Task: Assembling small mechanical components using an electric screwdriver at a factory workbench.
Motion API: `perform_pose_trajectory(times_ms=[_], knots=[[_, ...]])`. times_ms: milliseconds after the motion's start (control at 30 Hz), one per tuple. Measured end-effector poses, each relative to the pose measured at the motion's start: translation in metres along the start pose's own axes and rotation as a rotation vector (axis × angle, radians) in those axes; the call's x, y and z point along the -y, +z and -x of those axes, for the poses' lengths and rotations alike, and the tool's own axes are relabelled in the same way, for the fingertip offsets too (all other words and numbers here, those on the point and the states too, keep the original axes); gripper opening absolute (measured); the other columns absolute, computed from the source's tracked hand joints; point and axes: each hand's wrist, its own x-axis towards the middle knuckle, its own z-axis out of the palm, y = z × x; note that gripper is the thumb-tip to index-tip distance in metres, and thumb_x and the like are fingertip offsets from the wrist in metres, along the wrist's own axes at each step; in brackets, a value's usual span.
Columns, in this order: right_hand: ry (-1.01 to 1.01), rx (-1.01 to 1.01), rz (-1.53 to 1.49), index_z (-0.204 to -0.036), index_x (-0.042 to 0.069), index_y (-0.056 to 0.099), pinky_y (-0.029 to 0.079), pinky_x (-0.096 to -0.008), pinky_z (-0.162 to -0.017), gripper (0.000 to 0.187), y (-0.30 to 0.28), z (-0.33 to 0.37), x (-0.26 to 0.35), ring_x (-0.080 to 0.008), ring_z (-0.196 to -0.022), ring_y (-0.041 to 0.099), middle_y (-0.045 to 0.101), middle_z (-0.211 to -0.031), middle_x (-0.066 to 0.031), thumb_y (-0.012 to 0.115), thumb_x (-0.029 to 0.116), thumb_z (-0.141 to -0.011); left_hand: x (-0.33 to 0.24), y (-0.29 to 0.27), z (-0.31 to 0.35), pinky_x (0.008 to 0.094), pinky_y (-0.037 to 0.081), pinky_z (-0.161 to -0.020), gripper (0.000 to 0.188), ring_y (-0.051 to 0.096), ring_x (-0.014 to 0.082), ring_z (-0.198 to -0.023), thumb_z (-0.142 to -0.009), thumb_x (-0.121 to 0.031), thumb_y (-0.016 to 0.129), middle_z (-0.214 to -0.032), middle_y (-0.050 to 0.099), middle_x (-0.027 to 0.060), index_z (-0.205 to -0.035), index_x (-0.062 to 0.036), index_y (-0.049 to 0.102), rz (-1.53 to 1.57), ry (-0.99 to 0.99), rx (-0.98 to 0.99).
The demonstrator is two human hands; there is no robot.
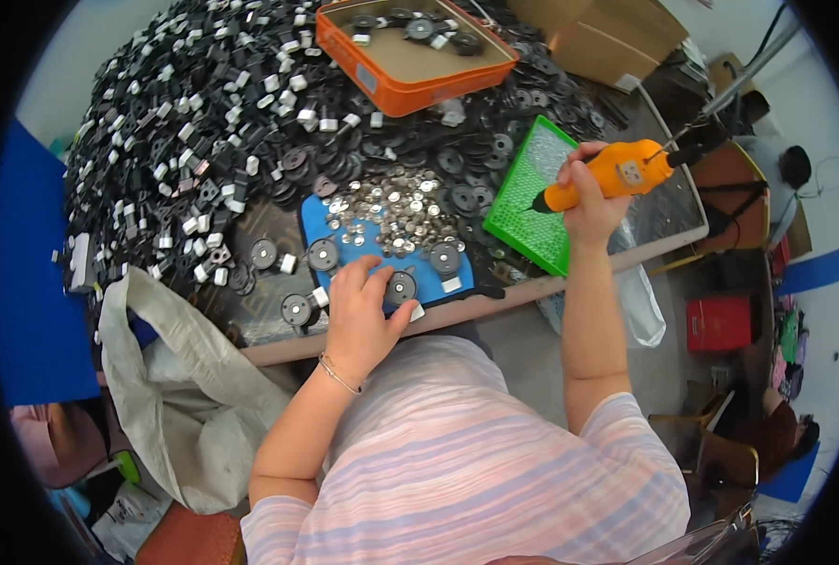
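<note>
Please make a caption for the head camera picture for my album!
Left hand at a round dark part, right hand gripping an orange power tool.

We find the head-worn fisheye upright above the wearer's striped shirt [495, 424], facing steeply down and forward; the workbench [641, 251] lies close below, the white wall [820, 146] farther off toward the right rim.

Left hand [363, 306] curves around a dark disc [401, 286]; right hand [593, 205] grips an orange screwdriver [631, 169].
</note>
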Motion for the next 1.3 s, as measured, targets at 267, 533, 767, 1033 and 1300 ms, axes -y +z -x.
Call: perform_pose_trajectory(times_ms=[267,533,767,1033,1300], knots=[[0.006,0.008,-0.05,-0.094,0.0,0.051,0.049,-0.024,-0.058,0.025,0.0,0.005,-0.014,-0.012,-0.062,0.056,0.057,-0.08,-0.0076,0.062,-0.004,-0.073,0.003,0.014,-0.005,0.0368,0.043,-0.082,0.043,0.052,0.0328,-0.092,-0.067,-0.012,0.069,-0.1,0.056,0.0175,-0.104,0.0047,0.054,0.157,-0.069,0.065],[0.028,0.042,-0.06,-0.095,-0.001,0.05,0.046,-0.0278,-0.057,0.024,0.01,0.006,-0.014,-0.0172,-0.061,0.055,0.055,-0.08,-0.0112,0.06,-0.004,-0.073,0.006,0.019,-0.004,0.0369,0.043,-0.081,0.045,0.052,0.0332,-0.091,-0.068,-0.013,0.071,-0.1,0.057,0.0178,-0.106,0.0044,0.053,0.15,-0.099,0.038],[0.024,0.045,-0.038,-0.095,-0.001,0.051,0.046,-0.0273,-0.057,0.024,0.012,0.006,-0.015,-0.0172,-0.06,0.055,0.056,-0.08,-0.0112,0.06,-0.003,-0.073,0.007,0.019,-0.004,0.0374,0.043,-0.08,0.048,0.052,0.0334,-0.091,-0.069,-0.015,0.072,-0.102,0.056,0.0176,-0.108,0.0038,0.052,0.159,-0.089,0.029],[0.011,0.048,-0.07,-0.096,-0.001,0.052,0.049,-0.0234,-0.057,0.026,0.009,0.006,-0.018,-0.0121,-0.062,0.057,0.058,-0.081,-0.0095,0.061,-0.006,-0.073,0.009,0.023,-0.002,0.0374,0.042,-0.081,0.05,0.051,0.0334,-0.092,-0.068,-0.015,0.072,-0.102,0.056,0.0174,-0.11,0.0033,0.052,0.157,-0.079,0.006],[0.021,0.083,-0.118,-0.094,-0.001,0.052,0.047,-0.0236,-0.055,0.023,0.01,0.004,-0.018,-0.0129,-0.059,0.056,0.056,-0.077,-0.0079,0.061,-0.006,-0.073,0.009,0.026,0.001,0.0377,0.042,-0.081,0.048,0.051,0.0336,-0.092,-0.068,-0.015,0.072,-0.102,0.056,0.0173,-0.109,0.003,0.052,0.135,-0.043,-0.042]])
